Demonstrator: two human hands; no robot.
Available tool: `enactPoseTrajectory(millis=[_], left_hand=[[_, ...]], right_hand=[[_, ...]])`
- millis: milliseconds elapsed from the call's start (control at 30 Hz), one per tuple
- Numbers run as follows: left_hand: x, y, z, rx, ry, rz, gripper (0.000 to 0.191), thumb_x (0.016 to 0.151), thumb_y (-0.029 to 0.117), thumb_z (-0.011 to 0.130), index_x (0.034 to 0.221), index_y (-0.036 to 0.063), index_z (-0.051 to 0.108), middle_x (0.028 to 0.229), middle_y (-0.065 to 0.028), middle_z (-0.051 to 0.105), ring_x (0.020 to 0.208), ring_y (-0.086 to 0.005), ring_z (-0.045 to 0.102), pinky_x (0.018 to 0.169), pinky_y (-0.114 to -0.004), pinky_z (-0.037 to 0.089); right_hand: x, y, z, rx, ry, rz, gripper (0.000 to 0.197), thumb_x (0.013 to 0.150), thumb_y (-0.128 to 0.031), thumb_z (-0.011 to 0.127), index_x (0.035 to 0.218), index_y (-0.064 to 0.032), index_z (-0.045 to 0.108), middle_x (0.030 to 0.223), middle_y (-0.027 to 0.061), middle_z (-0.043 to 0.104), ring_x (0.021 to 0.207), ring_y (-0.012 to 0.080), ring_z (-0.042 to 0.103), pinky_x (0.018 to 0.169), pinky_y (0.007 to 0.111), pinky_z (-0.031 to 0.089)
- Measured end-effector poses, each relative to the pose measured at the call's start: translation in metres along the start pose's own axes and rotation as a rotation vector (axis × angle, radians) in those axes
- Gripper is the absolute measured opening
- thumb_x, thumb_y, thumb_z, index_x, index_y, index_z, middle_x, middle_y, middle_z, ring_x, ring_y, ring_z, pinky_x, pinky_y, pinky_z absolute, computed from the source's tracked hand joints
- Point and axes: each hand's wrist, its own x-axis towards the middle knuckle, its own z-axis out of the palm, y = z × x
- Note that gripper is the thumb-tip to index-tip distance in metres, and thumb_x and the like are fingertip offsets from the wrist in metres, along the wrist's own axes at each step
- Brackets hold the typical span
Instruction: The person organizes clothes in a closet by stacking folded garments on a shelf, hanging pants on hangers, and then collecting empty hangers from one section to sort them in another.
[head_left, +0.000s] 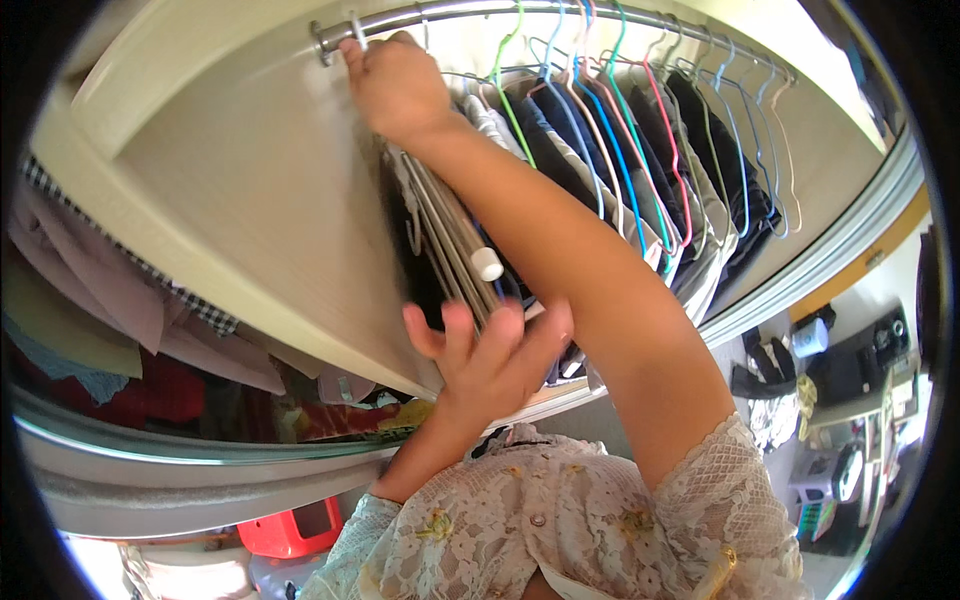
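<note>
My right hand (401, 86) reaches up to the left end of the metal closet rod (480, 9). Its thumb and fingers close about a white hanger hook (358, 31) on that rod. Below it hangs a rack of metal bars (446, 232), one of them ending in a white cap (487, 265). Dark cloth (420, 281) hangs beside the bars. My left hand (487, 360), slightly blurred, has its fingers spread in front of the bars' lower ends; whether it touches them is unclear.
Trousers and other clothes (570, 142) hang on coloured hangers (679, 157) to the right. A pale partition panel (255, 195) stands left, with more garments (97, 277) beyond it. Sliding-door tracks (810, 285) edge the closet. A red plastic object (292, 529) sits low at left.
</note>
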Motion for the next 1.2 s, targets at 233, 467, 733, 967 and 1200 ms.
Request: enactPoseTrajectory(millis=[233,467,733,967,1200], left_hand=[[-0.007,-0.013,0.002,-0.07,-0.205,-0.256,0.05,0.094,0.034,0.034,0.13,0.0007,0.041,0.143,-0.0284,0.014,0.131,-0.0479,0.01,0.102,-0.06,0.009],[-0.054,0.028,-0.023,-0.484,-0.061,0.19,0.024,0.084,0.012,0.05,0.102,0.0072,0.064,0.134,-0.0145,0.041,0.127,-0.032,0.034,0.101,-0.054,0.022],[-0.044,0.066,-0.034,-0.74,-0.075,0.093,0.026,0.071,0.011,0.065,0.097,0.0139,0.068,0.101,-0.0049,0.062,0.103,-0.0219,0.056,0.099,-0.039,0.03],[0.01,0.049,-0.024,-0.274,0.106,0.093,0.04,0.08,0.018,0.052,0.115,-0.0025,0.054,0.138,-0.0276,0.028,0.132,-0.0406,0.02,0.105,-0.053,0.011],[0.025,0.001,0.018,0.11,-0.153,-0.234,0.059,0.092,0.032,0.04,0.137,-0.0027,0.025,0.145,-0.0205,0.019,0.134,-0.0359,0.016,0.106,-0.049,0.01]], right_hand=[[-0.002,0.006,-0.007,0.084,-0.193,0.074,0.044,0.089,-0.035,0.045,0.089,0.0059,0.062,0.101,0.03,0.053,0.092,0.041,0.056,0.081,0.042,0.046],[-0.121,0.034,-0.12,0.253,0.174,-0.294,0.02,0.08,-0.011,0.06,0.098,-0.0023,0.061,0.099,0.0162,0.06,0.09,0.0322,0.058,0.078,0.038,0.048],[-0.471,0.086,-0.281,-0.284,0.0,0.669,0.006,0.08,0.001,0.057,0.084,0.0022,0.061,0.077,0.016,0.061,0.069,0.0288,0.058,0.062,0.031,0.045],[-0.718,0.018,-0.37,-0.217,0.537,1.664,0.014,0.082,-0.008,0.055,0.079,0.0044,0.061,0.064,0.0044,0.055,0.05,0.0088,0.048,0.042,0.022,0.039],[-0.702,0.033,-0.303,0.27,0.633,1.56,0.015,0.086,-0.01,0.052,0.083,0.0021,0.061,0.066,0.0045,0.058,0.052,0.0095,0.053,0.044,0.021,0.042]])
